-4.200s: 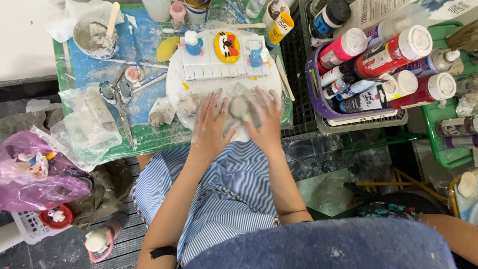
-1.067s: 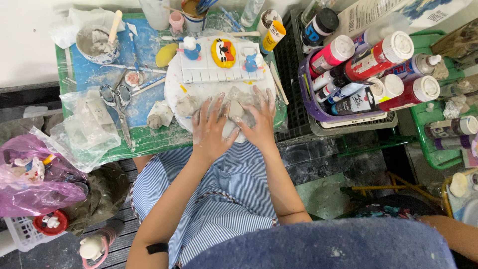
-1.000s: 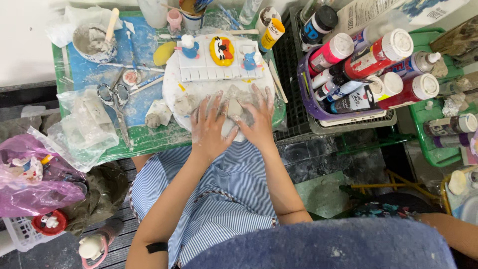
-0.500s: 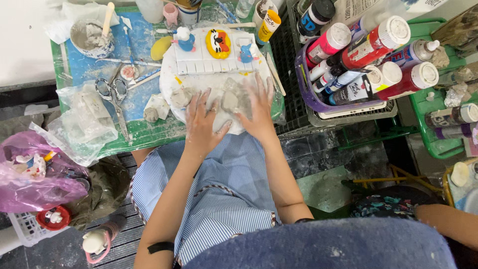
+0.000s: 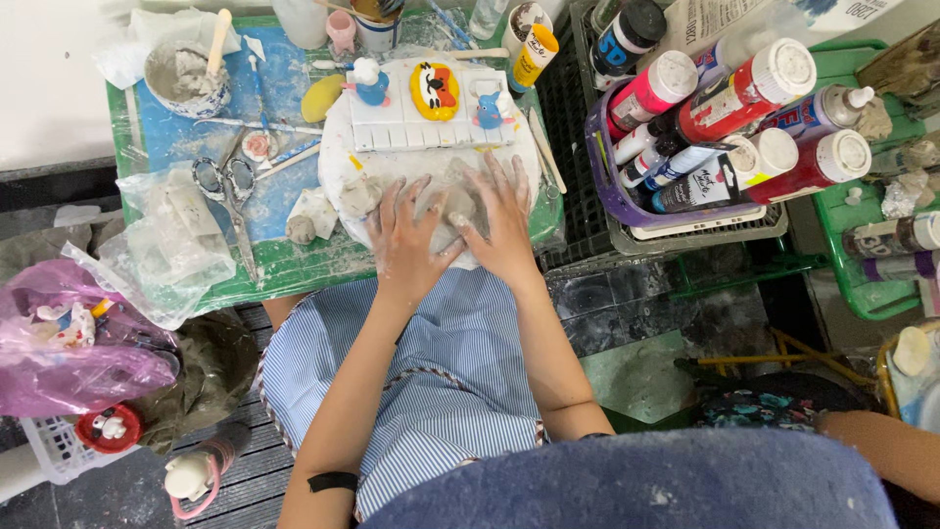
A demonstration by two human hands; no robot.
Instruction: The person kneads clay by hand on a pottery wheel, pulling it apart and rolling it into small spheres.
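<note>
Both hands lay flat on a grey lump of clay (image 5: 443,204) at the near edge of the round white board (image 5: 338,147) on the worktop (image 5: 294,264); the left hand (image 5: 406,240) and right hand (image 5: 501,220) gripped nothing, fingers spread, palms pressing. The step looked like flattening the lump. Pressing it further would call for even weight, clear of the painted figures (image 5: 436,90) behind.

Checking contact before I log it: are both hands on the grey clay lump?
Touching. The head view shows the left hand and right hand pressed flat on the grey clay lump.
</note>
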